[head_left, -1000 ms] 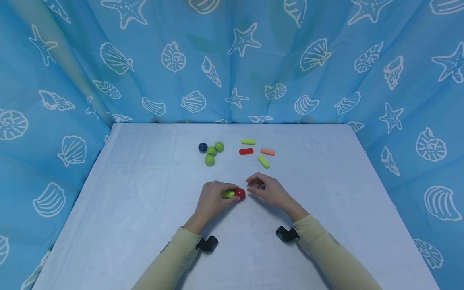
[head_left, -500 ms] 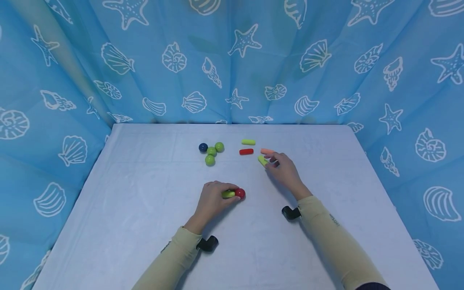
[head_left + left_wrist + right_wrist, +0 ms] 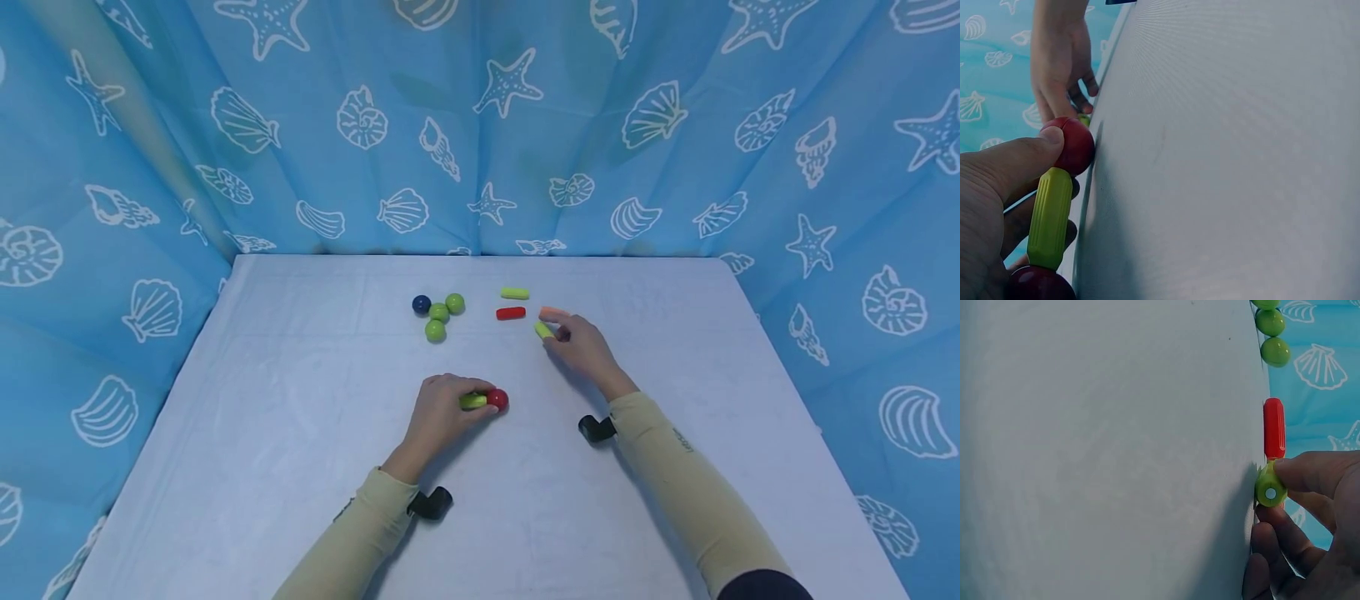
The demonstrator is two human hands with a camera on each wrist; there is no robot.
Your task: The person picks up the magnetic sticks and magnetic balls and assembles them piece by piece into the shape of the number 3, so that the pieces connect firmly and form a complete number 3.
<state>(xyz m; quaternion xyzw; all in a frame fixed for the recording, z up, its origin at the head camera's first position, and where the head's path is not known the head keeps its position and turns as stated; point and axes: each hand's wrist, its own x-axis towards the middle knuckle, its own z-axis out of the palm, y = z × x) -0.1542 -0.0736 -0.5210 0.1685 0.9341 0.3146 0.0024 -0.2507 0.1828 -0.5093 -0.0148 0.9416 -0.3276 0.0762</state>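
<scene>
Closest to me, the two tan sleeves (image 3: 345, 537) reach in over the white-covered bench (image 3: 300, 417), each with a black camera (image 3: 431, 503) at the wrist. My left hand (image 3: 437, 417) has its thumb and fingers closed around a red ball (image 3: 498, 400) and a lime stick (image 3: 1050, 219) that meets it; on the left wrist view I can see a dark red ball (image 3: 1040, 284) at the stick's other end. Farther out, my right hand (image 3: 588, 354) pinches the near end of a slanted green stick (image 3: 544, 330) between thumb and fingers. An orange stick (image 3: 553, 312) lies just past those fingertips, partly covered, with a red stick (image 3: 511, 313) to its left. Left of these I have three green balls (image 3: 438, 312) clustered beside a dark blue ball (image 3: 422, 304). Beyond the red stick lies a yellow-green stick (image 3: 514, 293), then the blue shell-print curtain (image 3: 480, 125).
</scene>
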